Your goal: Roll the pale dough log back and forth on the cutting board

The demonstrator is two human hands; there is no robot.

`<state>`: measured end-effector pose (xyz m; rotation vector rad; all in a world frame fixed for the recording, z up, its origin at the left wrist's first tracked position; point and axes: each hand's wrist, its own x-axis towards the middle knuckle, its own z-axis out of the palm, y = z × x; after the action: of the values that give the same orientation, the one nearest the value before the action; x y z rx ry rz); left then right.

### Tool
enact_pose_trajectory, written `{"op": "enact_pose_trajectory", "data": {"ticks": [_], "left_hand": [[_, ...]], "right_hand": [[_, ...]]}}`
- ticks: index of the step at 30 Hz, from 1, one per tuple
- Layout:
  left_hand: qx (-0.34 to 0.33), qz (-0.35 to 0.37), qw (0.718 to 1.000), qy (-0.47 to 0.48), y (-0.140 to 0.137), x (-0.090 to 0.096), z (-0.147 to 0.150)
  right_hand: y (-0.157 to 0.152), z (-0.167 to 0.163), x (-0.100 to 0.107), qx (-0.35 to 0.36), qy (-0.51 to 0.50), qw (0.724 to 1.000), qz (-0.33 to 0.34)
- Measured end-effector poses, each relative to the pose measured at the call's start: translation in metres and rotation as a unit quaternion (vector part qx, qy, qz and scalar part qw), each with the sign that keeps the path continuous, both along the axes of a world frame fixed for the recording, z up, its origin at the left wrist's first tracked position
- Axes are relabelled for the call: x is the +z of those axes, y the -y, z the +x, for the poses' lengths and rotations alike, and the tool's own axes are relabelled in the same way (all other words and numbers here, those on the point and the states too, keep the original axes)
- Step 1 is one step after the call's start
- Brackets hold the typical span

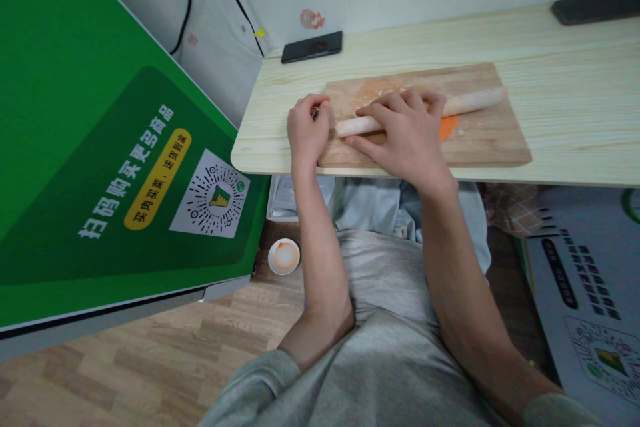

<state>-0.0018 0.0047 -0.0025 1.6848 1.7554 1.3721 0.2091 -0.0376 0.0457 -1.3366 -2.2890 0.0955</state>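
A pale, floured rolling pin (473, 102) lies slantwise across a wooden cutting board (500, 147). My right hand (407, 127) is laid over the pin, fingers bent across it and thumb stretched along the near side. Beneath the pin and hand, a piece of flat orange dough (449, 127) shows at the right; the rest of it is covered. At the board's left edge, my left hand (309, 130) is closed with fingers curled, just beside the pin's left end. Something small, dark and shiny shows between its fingers, too small to make out.
The board rests on a light wood-grain tabletop (575, 93). Against the wall lie a black phone (313, 47) and another dark flat object (600, 5). A green sign panel (100, 147) stands at the left. Below the table is a small white bowl (284, 257).
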Motion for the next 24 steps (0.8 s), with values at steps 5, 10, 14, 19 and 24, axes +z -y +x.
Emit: {"op": "enact_pose_trajectory", "data": {"ticks": [5,10,14,19,24], "left_hand": [[0.001,0.008,1.000,-0.008,-0.0015,-0.0023,-0.0010],[-0.004,0.020,1.000,-0.019,-0.0018,-0.0036,-0.0016],[-0.002,0.018,1.000,-0.021,-0.0017,-0.0032,-0.0019],[-0.006,0.021,1.000,-0.015,-0.0024,-0.0044,-0.0029],[-0.009,0.024,1.000,-0.016,-0.0025,-0.0051,-0.0037]], "right_hand": [[0.0005,-0.0008,0.0015,-0.004,0.021,1.000,-0.005],[0.0009,-0.0005,0.0016,0.001,0.009,1.000,0.004],[0.0015,-0.0004,0.0023,-0.001,0.010,1.000,-0.001],[0.0022,-0.0008,0.0037,0.002,0.002,1.000,-0.006],[0.0023,-0.0012,0.0041,-0.003,0.002,1.000,-0.021]]}}
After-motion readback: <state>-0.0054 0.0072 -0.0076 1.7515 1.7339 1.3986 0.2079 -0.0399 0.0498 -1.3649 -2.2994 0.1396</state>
